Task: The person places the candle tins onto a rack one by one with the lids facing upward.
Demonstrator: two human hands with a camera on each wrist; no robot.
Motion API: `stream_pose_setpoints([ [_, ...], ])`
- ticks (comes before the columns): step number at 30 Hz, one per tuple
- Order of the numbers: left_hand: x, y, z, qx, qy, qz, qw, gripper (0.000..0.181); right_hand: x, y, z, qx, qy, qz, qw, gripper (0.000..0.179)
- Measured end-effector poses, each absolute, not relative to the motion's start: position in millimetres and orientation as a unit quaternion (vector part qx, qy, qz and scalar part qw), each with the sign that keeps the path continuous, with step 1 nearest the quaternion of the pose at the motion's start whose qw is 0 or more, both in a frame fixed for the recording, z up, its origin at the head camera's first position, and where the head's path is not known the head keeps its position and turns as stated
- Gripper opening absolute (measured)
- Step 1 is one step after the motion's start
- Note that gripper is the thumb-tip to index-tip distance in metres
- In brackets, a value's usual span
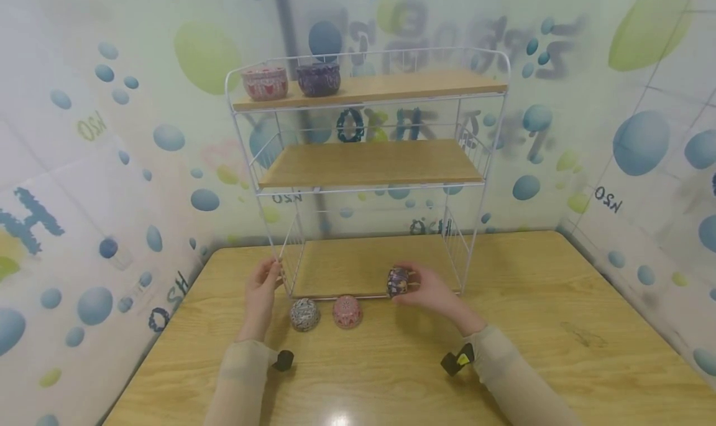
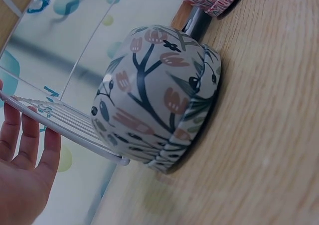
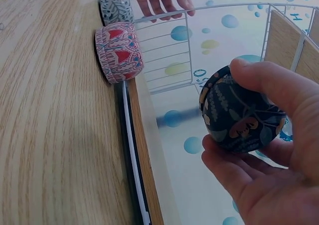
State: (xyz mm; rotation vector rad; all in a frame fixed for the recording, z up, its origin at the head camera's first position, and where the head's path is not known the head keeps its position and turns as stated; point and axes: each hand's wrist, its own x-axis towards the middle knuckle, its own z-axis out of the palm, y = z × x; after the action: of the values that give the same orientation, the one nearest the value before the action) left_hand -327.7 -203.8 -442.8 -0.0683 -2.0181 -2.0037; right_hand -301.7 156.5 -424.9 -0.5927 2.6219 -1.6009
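- Facing me, the printed wall (image 1: pixel 209 56), patterned with green and blue ovals, backs everything.
- Below it lies the wood-grain table (image 1: pixel 537 333).
- On that stands the three-tier white wire rack (image 1: pixel 371 165) with wood-look shelves.
- The right hand (image 1: pixel 431 289) reaches inward at low height by the bottom shelf's front edge, forearm angled in from the right. Its thumb and fingers close round opposite sides of a tin, palm clear.
- The left hand (image 1: pixel 261 283) is raised at the rack's lower left side, thumb and fingers on either side of the wire rail, seemingly a light grip.
- Up top at the left, a pink heart-patterned tin (image 1: pixel 265 84) sits beside a navy tin (image 1: pixel 319 79).
- On the table just before the rack, a white floral tin (image 1: pixel 304 314) and a red heart-print tin (image 1: pixel 347 312) rest rounded end up.
- The dark floral tin (image 3: pixel 239 115) is up in the right hand, tilted. I judge it light, stiff, smooth enough to slip, likelier to dent than shatter; best held round the curved body, near the rim.
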Motion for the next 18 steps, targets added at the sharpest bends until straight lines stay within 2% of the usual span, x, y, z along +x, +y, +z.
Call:
stream_pose_setpoints([
  [5,-319.5,-200.1,-431.1,-0.019,-0.704,-0.696,0.141,0.024,-301.4,156.7,-424.3,-0.185,0.840,-0.510,0.005,0.077],
  [18,-330.7,-204.6,-448.8,-0.021,-0.706,-0.689,0.161,0.028,-302.0,158.4,-424.6,-0.177,0.856,-0.485,-0.009,0.077],
])
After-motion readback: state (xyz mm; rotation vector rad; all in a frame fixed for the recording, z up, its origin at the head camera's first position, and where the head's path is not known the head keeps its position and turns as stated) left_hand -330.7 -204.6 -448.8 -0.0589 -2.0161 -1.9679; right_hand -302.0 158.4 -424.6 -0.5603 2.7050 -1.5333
